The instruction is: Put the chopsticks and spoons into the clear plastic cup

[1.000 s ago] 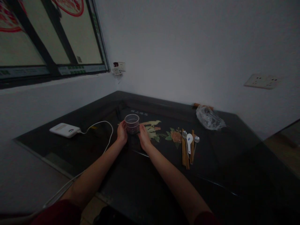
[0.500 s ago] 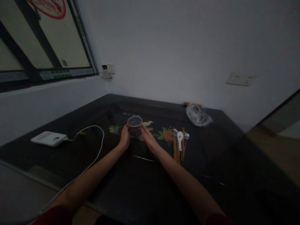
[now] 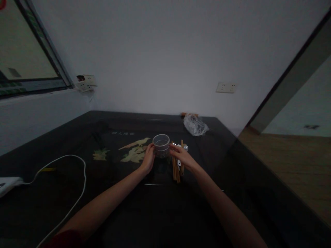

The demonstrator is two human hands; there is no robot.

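A round, straight-sided bowl (image 3: 161,148) with a pale rim is between my two hands, upright over the dark table. My left hand (image 3: 148,158) is closed against its left side. On its right side, my right hand (image 3: 179,153) presses its fingertips near the rim. Under and behind my right hand lie several wooden chopsticks (image 3: 176,171) and a white spoon (image 3: 179,162), partly hidden by the fingers. The round head of a metal spoon (image 3: 185,147) shows just past the knuckles.
A crumpled clear plastic bag (image 3: 195,125) lies near the wall on the dark table (image 3: 124,213), which has a printed bird and flower pattern. At left, a white power bank (image 3: 9,184) trails a white cable (image 3: 84,179). Wall sockets (image 3: 226,87) are above.
My view has turned to the right. Both hands have carried the bowl rightward across the table, from beside the printed flowers to just beside the chopsticks and spoons.
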